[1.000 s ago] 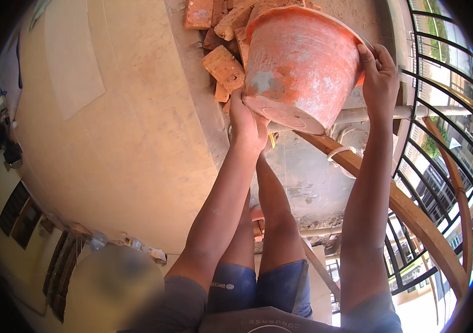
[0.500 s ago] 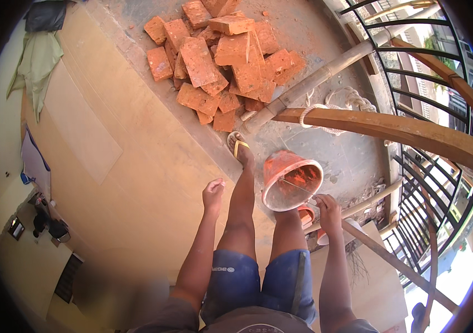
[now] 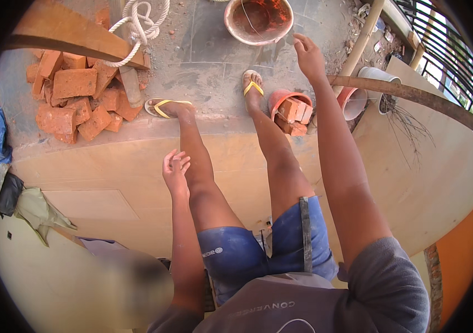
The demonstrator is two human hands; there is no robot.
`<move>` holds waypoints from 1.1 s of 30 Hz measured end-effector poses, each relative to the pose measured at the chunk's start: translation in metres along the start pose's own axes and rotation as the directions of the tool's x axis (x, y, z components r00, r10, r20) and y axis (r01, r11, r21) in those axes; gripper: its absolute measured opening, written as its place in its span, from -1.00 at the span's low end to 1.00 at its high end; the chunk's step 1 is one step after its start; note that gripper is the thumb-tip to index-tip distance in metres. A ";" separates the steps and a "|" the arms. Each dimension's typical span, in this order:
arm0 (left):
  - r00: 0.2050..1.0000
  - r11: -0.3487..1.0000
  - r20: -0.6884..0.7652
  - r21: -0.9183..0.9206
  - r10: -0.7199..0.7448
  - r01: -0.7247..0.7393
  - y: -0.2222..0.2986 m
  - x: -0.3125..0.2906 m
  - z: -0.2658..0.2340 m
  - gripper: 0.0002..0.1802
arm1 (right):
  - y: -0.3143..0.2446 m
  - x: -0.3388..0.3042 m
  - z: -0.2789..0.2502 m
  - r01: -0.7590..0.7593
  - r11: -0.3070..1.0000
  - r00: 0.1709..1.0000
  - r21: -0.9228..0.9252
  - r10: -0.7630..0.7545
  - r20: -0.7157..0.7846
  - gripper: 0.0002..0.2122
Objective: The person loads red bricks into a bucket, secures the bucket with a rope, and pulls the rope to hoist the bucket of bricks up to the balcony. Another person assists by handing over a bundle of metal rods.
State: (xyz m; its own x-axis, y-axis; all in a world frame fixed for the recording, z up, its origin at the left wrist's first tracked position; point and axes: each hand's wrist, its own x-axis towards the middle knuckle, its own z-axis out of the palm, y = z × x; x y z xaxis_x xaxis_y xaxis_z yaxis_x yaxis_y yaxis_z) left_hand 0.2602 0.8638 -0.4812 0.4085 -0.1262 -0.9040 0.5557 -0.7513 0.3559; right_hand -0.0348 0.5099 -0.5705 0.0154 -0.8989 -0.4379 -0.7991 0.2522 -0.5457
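An orange-red bucket (image 3: 272, 38), dusty inside with a thin wire handle (image 3: 247, 15), stands on the grey floor at the top of the view, its mouth toward me. My right hand (image 3: 308, 57) is stretched out just right of its rim, fingers extended and apart from the bucket, with nothing seen in them. In front of my left leg, my left hand (image 3: 176, 170) hovers with loosely bent, parted fingers, holding nothing. Beside my right foot sits a second orange bucket (image 3: 277, 99) filled with brick pieces (image 3: 292, 114).
A heap of red bricks (image 3: 75, 83) lies at the left, under a wooden beam (image 3: 64, 33) with knotted white rope (image 3: 143, 28). At the right are another tipped bucket (image 3: 353, 102), a white bucket (image 3: 381, 75), a pole (image 3: 414, 94) and dry twigs (image 3: 408, 125). Railings (image 3: 442, 44) stand beyond.
The view has turned, so the brick heap now lies at the left. My right hand has left the bucket's wire handle, and the bucket now rests on the floor farther ahead.
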 end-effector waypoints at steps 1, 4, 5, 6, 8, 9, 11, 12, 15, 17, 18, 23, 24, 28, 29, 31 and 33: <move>0.998 0.999 0.069 0.031 -0.010 0.008 -0.001 -0.003 0.023 -0.60 | 0.051 -0.015 -0.028 -0.278 0.960 0.959 0.028 0.276 0.057 -0.64; 0.947 0.987 0.310 0.158 -0.086 0.038 -0.008 -0.013 0.094 -0.58 | 0.240 -0.129 -0.074 -0.558 0.728 0.807 -0.399 0.589 -0.054 -0.64; 0.944 0.981 0.319 0.191 -0.085 0.024 -0.012 -0.019 0.103 -0.57 | 0.212 -0.144 -0.061 -0.557 0.714 0.716 -0.424 0.672 0.191 -0.57; 0.917 0.971 0.382 0.237 -0.115 0.024 -0.014 -0.025 0.120 -0.56 | 0.225 -0.179 -0.055 -0.387 0.745 0.793 -0.543 0.569 0.216 -0.52; 0.879 0.947 0.456 0.321 -0.142 -0.014 -0.016 -0.033 0.136 -0.53 | 0.244 -0.221 -0.036 -0.159 0.825 0.870 -0.542 0.376 0.318 -0.53; 0.864 0.929 0.481 0.367 -0.149 -0.043 -0.018 -0.034 0.137 -0.54 | 0.246 -0.228 -0.030 -0.033 0.828 0.876 -0.560 0.295 0.383 -0.55; 0.866 0.882 0.473 0.463 -0.163 -0.087 -0.017 -0.037 0.128 -0.54 | 0.252 -0.216 -0.020 -0.110 0.815 0.725 -0.569 0.458 0.515 -0.62; 0.878 0.853 0.450 0.511 -0.162 -0.104 -0.012 -0.037 0.120 -0.55 | 0.257 -0.205 -0.020 -0.058 0.817 0.687 -0.574 0.449 0.571 -0.61; 0.925 0.798 0.358 0.590 -0.125 -0.121 0.000 -0.027 0.079 -0.58 | 0.275 -0.182 -0.031 0.147 0.795 0.634 -0.588 0.381 0.673 -0.61; 0.954 0.792 0.294 0.595 -0.056 -0.137 0.008 -0.018 0.055 -0.60 | 0.264 -0.166 -0.037 0.221 0.796 0.645 -0.564 0.314 0.697 -0.62; 0.963 0.790 0.268 0.594 -0.018 -0.150 0.013 -0.017 0.044 -0.61 | 0.258 -0.162 -0.040 0.265 0.792 0.645 -0.550 0.278 0.711 -0.62; 0.961 0.874 0.272 0.452 0.054 -0.177 0.031 -0.017 0.002 -0.63 | 0.247 -0.180 -0.026 0.104 0.930 0.795 -0.353 0.136 0.591 -0.67; 0.964 0.900 0.257 0.401 0.068 -0.171 0.027 -0.022 -0.009 -0.65 | 0.223 -0.175 -0.023 0.108 0.932 0.806 -0.346 0.122 0.579 -0.72; 0.978 0.926 0.191 0.346 0.086 -0.150 -0.001 -0.020 -0.058 -0.65 | 0.149 -0.179 -0.014 -0.029 0.937 0.876 -0.349 0.192 0.442 -0.72; 0.982 0.933 0.174 0.335 0.077 -0.133 -0.008 -0.020 -0.065 -0.65 | 0.141 -0.187 -0.012 0.052 0.937 0.896 -0.346 0.109 0.430 -0.72; 0.987 0.956 0.151 0.276 0.058 -0.099 -0.020 -0.015 -0.074 -0.65 | 0.124 -0.205 -0.005 0.204 0.910 0.917 -0.362 -0.048 0.396 -0.79; 0.978 0.966 0.178 0.214 0.108 -0.145 -0.024 -0.004 -0.076 -0.64 | 0.062 -0.218 0.009 0.156 0.946 0.946 -0.283 -0.060 0.320 -0.81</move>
State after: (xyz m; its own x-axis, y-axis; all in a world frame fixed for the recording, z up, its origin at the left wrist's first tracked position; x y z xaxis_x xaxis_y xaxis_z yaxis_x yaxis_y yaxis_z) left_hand 0.3004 0.9318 -0.4682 0.3306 -0.3193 -0.8881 0.3230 -0.8459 0.4244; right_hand -0.0824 0.7246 -0.5157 0.2545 -0.7507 -0.6097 -0.9241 -0.0028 -0.3822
